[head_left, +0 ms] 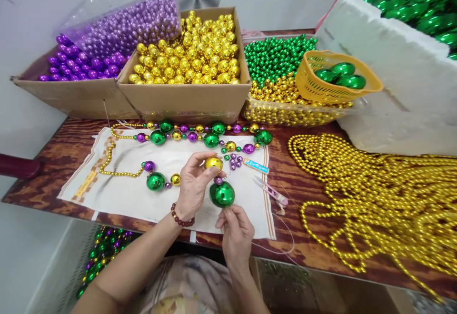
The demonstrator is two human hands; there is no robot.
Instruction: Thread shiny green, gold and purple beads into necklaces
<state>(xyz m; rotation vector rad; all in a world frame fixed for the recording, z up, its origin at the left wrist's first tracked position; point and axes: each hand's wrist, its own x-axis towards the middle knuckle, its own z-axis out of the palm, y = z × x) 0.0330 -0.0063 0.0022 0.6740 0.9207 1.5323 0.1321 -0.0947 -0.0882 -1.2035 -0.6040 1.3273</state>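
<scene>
My left hand pinches a large gold bead between thumb and fingers. Below it, in line, come a small purple bead and a big green bead. Fingertips of my right hand are closed at the green bead's lower edge; what they pinch is too small to see. A thin thread loops on the table right of that hand. Left of my left hand, a strand with a green bead and gold chain lies on the white cloth. Loose small purple beads lie beyond my hands.
A finished-looking bead strand crosses the cloth's back. Pink-handled snips and a blue-labelled packet lie right. Gold bead chains cover the table's right. Behind stand a gold-bead carton, a yellow basket and a white foam box.
</scene>
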